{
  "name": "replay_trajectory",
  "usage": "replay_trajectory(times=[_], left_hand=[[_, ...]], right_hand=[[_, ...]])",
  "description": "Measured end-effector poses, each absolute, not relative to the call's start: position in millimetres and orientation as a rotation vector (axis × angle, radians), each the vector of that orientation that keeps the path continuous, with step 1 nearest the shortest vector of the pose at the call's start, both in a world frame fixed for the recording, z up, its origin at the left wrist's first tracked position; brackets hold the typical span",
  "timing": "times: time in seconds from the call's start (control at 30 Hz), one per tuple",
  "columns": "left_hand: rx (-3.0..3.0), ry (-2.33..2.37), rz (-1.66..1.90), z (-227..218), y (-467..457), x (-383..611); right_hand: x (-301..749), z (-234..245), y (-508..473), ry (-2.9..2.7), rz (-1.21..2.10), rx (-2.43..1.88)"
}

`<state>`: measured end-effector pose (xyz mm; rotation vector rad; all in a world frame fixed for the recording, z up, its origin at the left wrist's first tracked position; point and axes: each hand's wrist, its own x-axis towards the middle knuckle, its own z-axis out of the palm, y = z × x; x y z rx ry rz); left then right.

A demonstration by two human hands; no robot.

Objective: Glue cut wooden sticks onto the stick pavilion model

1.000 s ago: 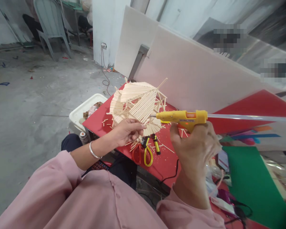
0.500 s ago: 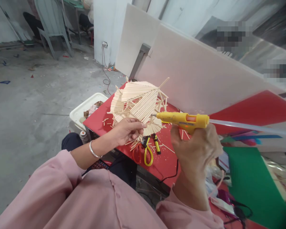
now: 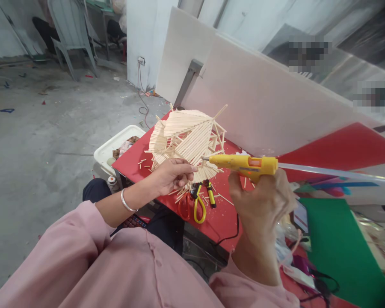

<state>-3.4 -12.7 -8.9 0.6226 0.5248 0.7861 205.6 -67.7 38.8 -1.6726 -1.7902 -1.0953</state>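
Observation:
A house-like model of thin wooden sticks (image 3: 192,143) stands on the red tabletop (image 3: 133,160), its sloping roof built of sticks laid side by side. My right hand (image 3: 263,196) is wrapped round a yellow hot glue gun (image 3: 234,162), with a clear glue stick (image 3: 324,169) running out of its back. The gun's nozzle is close to the lower edge of the front roof panel; whether it touches, I cannot tell. At that same edge my left hand (image 3: 175,175) is closed, thumb and forefinger together. What it pinches, if anything, is too small to make out.
Scissors with red and yellow handles (image 3: 199,209) and a yellow-black tool (image 3: 211,194) lie before the model among stick offcuts. A white bin (image 3: 104,149) stands left of the table. White boards (image 3: 244,98) lean behind; a green board (image 3: 336,239) lies at right.
My right hand has brought the glue gun slightly down and to the left, its nozzle lower along the roof edge. My left hand and the stick model look unmoved.

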Motion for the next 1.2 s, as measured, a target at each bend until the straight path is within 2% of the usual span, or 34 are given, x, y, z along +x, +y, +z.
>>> replay_trajectory(times=[0.53, 1.2], left_hand=[[0.694, 0.697, 0.771, 11, -10, 0], [0.742, 0.616, 0.809, -5, -15, 5]], right_hand=[[207, 39, -66, -1.706, -1.084, -1.638], [209, 30, -58, -1.592, -0.933, -1.714]])
